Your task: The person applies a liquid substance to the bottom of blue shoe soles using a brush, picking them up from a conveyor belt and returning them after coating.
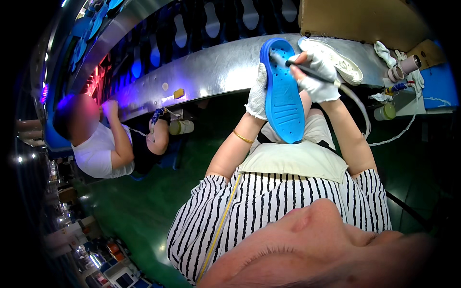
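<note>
Grooved sole (286, 98) (perforated) in left hand (258, 93)

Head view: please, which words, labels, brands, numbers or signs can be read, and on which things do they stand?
None can be read with certainty.
Blue shoe sole in the left hand: any faint marking is too small to read.
Large cardboard box: no legible text.
White shoe: no legible text.

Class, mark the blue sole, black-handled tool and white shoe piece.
Blue sole (285, 92): head view, its middle.
Black-handled tool (314, 74): head view, the handle.
White shoe piece (340, 60): head view, visible middle.
</note>
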Demonstrator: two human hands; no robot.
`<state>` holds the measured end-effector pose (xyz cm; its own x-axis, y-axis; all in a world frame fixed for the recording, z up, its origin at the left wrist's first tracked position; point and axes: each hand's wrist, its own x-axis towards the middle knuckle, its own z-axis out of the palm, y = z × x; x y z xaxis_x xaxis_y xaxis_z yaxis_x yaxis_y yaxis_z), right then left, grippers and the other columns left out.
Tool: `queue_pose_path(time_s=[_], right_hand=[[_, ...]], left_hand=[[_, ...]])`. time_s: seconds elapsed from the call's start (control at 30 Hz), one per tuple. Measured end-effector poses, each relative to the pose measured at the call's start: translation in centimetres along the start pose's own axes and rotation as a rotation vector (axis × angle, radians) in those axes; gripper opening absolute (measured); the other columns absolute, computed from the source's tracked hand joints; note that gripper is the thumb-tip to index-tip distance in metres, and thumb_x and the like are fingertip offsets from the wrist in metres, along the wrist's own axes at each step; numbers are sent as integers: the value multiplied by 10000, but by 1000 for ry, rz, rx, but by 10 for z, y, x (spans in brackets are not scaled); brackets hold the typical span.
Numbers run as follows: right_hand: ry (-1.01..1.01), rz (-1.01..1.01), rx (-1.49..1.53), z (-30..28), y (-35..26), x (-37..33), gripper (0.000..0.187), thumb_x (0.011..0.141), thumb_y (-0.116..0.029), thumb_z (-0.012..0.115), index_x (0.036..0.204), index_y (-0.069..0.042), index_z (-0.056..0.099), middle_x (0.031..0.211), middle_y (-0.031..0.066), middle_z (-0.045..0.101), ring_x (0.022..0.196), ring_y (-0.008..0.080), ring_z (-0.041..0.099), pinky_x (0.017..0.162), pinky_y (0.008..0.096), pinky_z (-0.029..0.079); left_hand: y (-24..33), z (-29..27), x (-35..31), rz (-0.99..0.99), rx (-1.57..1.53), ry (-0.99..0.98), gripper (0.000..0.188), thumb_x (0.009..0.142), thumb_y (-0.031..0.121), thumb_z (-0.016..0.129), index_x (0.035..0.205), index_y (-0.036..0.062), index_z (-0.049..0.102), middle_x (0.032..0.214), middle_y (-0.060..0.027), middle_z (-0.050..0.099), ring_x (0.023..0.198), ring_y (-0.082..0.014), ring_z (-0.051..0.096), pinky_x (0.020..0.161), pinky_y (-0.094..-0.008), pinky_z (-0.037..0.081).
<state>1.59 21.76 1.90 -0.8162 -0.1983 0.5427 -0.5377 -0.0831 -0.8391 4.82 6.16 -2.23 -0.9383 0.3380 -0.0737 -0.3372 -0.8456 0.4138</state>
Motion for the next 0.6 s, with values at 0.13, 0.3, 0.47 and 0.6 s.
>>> queue_pose_path(time_s=[0.13, 0.3, 0.47, 0.6], right_hand=[[-151, 213, 302, 2, -19, -10, 165, 785, 28, 620, 909, -30, 529, 744, 43, 585, 646, 80, 565, 597, 212, 465], [-38, 59, 4, 7, -9, -10, 198, 754, 28, 647, 922, -18, 555, 780, 51, 594, 665, 106, 580, 614, 232, 476], [-175, 181, 110, 14, -24, -21, 201, 746, 44, 639, 924, -15, 566, 769, 50, 590, 686, 111, 577, 641, 232, 472], [-125, 18, -67, 11, -23, -19, 191, 718, 14, 672, 882, -28, 582, 769, 66, 612, 688, 137, 599, 657, 256, 492]], left_hand=[[11, 9, -3, 56, 6, 3, 598, 889, 533, 452, 1267, 70, 432, 1196, -120, 522, 1046, -242, 536, 926, -389, 458], [12, 22, 3, 120, 91, 67, 622, 888, 560, 424, 1274, 71, 429, 1192, -117, 525, 1039, -248, 537, 931, -401, 452], [21, 12, 9, 144, 173, 83, 696, 873, 627, 363, 1278, 63, 417, 1183, -139, 528, 1043, -271, 535, 921, -413, 451], [25, 11, 13, 159, 179, 67, 741, 850, 672, 337, 1255, 58, 429, 1114, -171, 562, 978, -299, 571, 887, -428, 473]])
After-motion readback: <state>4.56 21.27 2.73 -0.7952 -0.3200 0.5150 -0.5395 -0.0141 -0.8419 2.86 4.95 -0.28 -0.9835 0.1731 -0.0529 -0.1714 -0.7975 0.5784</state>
